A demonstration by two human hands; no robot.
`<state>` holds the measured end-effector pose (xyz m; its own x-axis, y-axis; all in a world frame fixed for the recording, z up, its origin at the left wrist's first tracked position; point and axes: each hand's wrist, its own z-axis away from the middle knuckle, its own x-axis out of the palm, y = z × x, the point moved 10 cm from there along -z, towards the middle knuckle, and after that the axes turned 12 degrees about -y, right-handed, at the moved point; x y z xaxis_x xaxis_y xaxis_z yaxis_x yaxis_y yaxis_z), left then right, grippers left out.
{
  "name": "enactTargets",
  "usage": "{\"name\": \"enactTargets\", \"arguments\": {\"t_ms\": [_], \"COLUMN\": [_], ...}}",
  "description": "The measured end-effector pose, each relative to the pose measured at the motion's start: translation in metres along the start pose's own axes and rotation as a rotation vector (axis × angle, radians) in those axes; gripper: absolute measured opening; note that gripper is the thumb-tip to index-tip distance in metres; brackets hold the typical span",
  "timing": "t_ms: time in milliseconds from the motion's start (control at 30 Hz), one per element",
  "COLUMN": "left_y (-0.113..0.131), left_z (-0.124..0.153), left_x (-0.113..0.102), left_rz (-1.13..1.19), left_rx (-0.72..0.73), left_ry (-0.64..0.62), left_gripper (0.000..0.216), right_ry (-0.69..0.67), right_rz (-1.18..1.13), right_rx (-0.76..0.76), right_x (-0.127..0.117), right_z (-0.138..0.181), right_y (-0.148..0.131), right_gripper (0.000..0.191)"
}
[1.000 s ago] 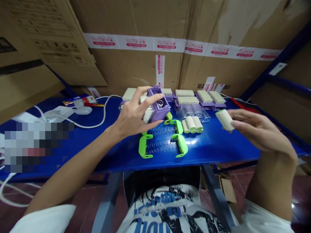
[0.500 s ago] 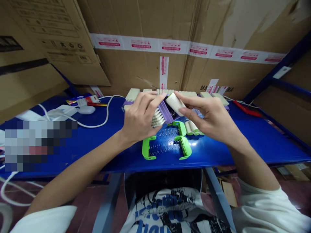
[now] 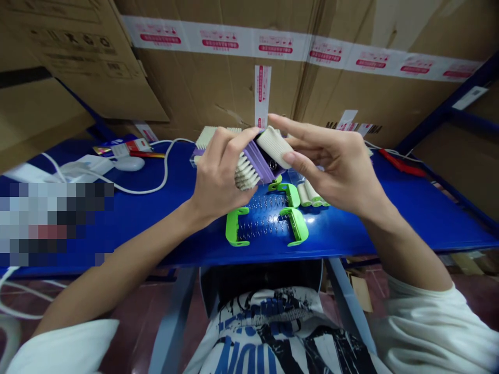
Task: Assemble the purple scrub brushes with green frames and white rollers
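Note:
My left hand (image 3: 218, 176) is wrapped around a purple plastic housing (image 3: 258, 162) with rows of pale bristle-like teeth (image 3: 246, 174) along its side. A coiled spring (image 3: 272, 164) shows inside the housing's dark hollow. Tilted over that hollow lies a white ribbed roller (image 3: 275, 146). My right hand (image 3: 331, 161) has its thumb on the roller's lower end, other fingers behind it, and the index finger lifted off. Below, on the blue table, are bright green brackets (image 3: 298, 228) with metal springs (image 3: 261, 227) between them. More white rollers with green ends (image 3: 311, 195) lie beside them.
Pale toothed blocks on purple bases (image 3: 205, 136) stand behind my left hand. The blue table (image 3: 351, 239) backs onto a large cardboard sheet (image 3: 202, 78). White cable (image 3: 166, 171) and a white mouse (image 3: 129, 163) lie left; a red object (image 3: 401, 162) is at right.
My right index finger has lifted from the roller's upper end, and the fingers have spread. The roller sits more tilted against the purple housing. The camera view has shifted slightly.

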<state>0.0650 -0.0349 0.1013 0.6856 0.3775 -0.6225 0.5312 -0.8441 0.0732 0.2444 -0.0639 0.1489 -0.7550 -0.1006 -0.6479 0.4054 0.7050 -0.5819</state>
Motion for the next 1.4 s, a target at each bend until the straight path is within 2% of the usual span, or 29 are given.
{"name": "enactTargets", "arguments": {"t_ms": [133,233,333,467,533,600,733,867,967,1033,1100,1200,1267,1400], "left_y": [0.003,0.0,-0.012,-0.029,-0.034,-0.031,-0.02,-0.026,-0.032,-0.033,-0.033,-0.031,-0.031,-0.036], "left_z": [-0.004,-0.012,-0.02,-0.021,-0.019,-0.018,-0.019,-0.018,-0.016,-0.016,-0.016,-0.015,-0.014,-0.015], "left_x": [-0.013,-0.023,-0.022,-0.011,-0.006,-0.006,-0.019,-0.014,-0.011,-0.01,-0.009,-0.012,-0.011,-0.005], "left_rz": [-0.086,0.002,0.16,0.36,0.411,0.412,0.389,0.393,0.412,0.408,0.398,0.372,0.365,0.436], "left_rx": [0.05,0.175,0.245,0.151,0.079,0.074,0.19,0.151,0.14,0.166,0.166,0.204,0.218,0.214], "left_ry": [0.075,0.083,-0.053,-0.252,-0.297,-0.296,-0.158,-0.159,-0.166,-0.173,-0.191,-0.148,-0.119,-0.119], "left_gripper": [0.067,0.073,0.089,0.109,0.11,0.108,0.106,0.092,0.103,0.116,0.117,0.118,0.123,0.134], "right_ry": [-0.097,-0.272,-0.418,-0.514,-0.502,-0.429,-0.262,-0.252,-0.256,-0.222,-0.216,-0.205,-0.16,-0.111], "right_rz": [0.266,0.352,0.241,0.141,0.12,0.095,0.018,-0.126,-0.208,-0.233,-0.239,-0.2,-0.183,-0.211], "right_rx": [-0.088,-0.183,-0.199,-0.208,-0.249,-0.269,-0.203,-0.315,-0.382,-0.362,-0.289,-0.152,-0.124,-0.186], "right_x": [0.005,0.009,0.008,0.01,0.01,0.008,0.007,0.014,0.013,0.008,0.01,0.017,0.019,0.014], "right_z": [-0.011,-0.024,-0.036,-0.039,-0.036,-0.034,-0.033,-0.033,-0.034,-0.037,-0.039,-0.039,-0.036,-0.028], "right_y": [-0.008,-0.008,-0.003,-0.006,-0.012,-0.016,-0.008,-0.007,-0.006,-0.003,0.001,0.01,0.012,0.005], "right_gripper": [0.059,0.067,0.072,0.058,0.044,0.035,0.023,0.024,0.029,0.028,0.031,0.052,0.061,0.047]}}
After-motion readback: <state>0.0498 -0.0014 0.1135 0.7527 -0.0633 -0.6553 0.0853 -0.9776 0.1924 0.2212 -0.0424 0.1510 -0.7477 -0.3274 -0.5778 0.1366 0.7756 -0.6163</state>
